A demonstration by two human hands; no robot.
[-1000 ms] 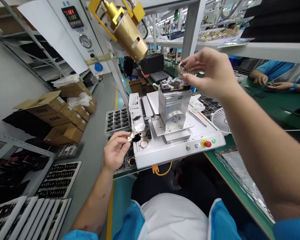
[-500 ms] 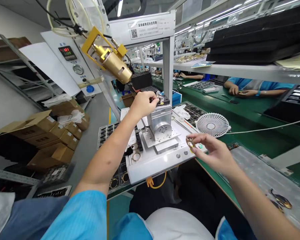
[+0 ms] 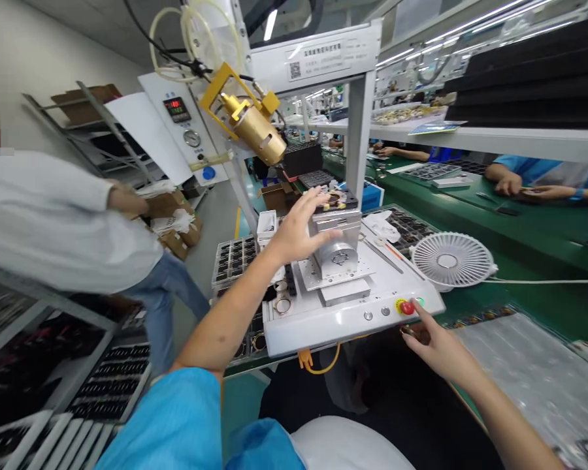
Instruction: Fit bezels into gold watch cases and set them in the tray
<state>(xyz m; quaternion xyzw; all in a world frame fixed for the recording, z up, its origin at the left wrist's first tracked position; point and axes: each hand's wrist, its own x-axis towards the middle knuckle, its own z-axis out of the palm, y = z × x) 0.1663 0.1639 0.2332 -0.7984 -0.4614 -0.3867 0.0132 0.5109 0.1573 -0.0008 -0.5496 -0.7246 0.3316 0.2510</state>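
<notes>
My left hand (image 3: 301, 228) is open, fingers spread, just in front of the metal fixture block (image 3: 340, 251). A gold-rimmed round part (image 3: 337, 199) lies in the black holder on top of that block, beyond the fingertips. Low at the right, my right hand (image 3: 438, 346) pinches a small gold-coloured ring (image 3: 408, 331) between thumb and curled fingers. Its index finger stretches to the green-lit button (image 3: 420, 302), beside the red emergency stop (image 3: 406, 307); whether it presses is unclear. Another ring (image 3: 283, 303) lies on the white machine base (image 3: 318, 329).
A brass-coloured cylinder head (image 3: 259, 134) hangs above and left of the fixture. Tweezers (image 3: 385, 254) lie on the base. A white round fan (image 3: 451, 260) and a plastic-covered tray (image 3: 514, 359) stand right. A person (image 3: 63, 215) is at the left; a co-worker's hands (image 3: 524, 186) are across the bench.
My left hand has drawn back from the holder and spread its fingers. My right hand has lowered to the buttons with the ring. A person has come into view at the left.
</notes>
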